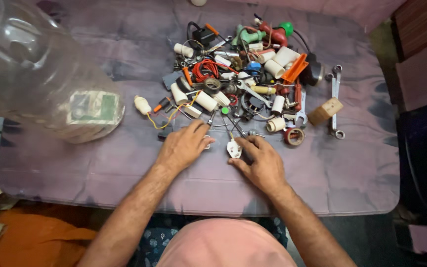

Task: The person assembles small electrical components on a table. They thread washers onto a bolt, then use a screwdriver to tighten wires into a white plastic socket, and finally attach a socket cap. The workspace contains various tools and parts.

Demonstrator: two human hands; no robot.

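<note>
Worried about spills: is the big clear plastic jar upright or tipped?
Tipped: the clear jar lies on its side, label facing up.

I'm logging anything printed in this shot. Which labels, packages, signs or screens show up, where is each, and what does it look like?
Label: on the side of the large clear plastic jar lying at the table's left; rectangular, green and white, print too blurred to make out.
No other packages, signs or screens visible among the pile of parts and tools.
</note>
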